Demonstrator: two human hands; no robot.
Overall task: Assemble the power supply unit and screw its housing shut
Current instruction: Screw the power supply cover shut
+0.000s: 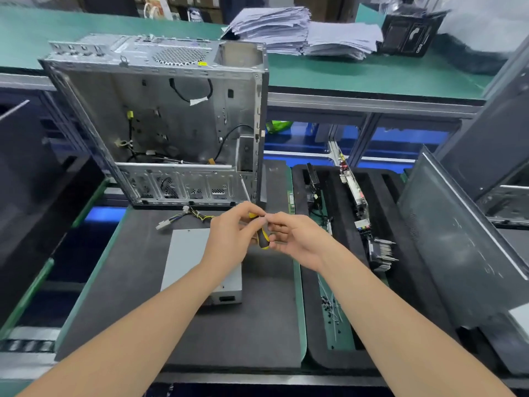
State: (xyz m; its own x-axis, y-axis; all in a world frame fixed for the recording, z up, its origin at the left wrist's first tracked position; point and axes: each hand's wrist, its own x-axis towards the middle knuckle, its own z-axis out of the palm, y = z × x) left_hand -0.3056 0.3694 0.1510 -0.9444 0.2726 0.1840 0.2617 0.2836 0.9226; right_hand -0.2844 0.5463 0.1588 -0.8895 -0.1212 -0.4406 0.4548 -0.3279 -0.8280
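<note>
A grey power supply unit (189,253) lies flat on the dark foam mat (137,296), its yellow and black cable bundle (189,217) trailing toward the far side. Above it, my left hand (232,236) grips the yellow and black handle of a screwdriver (262,237). My right hand (297,239) meets it from the right, its fingers pinching the handle near the top. The screwdriver's shaft is hidden behind my fingers. An open metal computer case (160,121) stands on its side just behind both hands.
A black foam tray (383,196) to the right holds circuit cards, a heatsink and loose screws (330,308). A dark side panel (463,239) leans at the far right. Paper stacks (300,32) lie on the green bench behind. Another dark case sits at the left edge.
</note>
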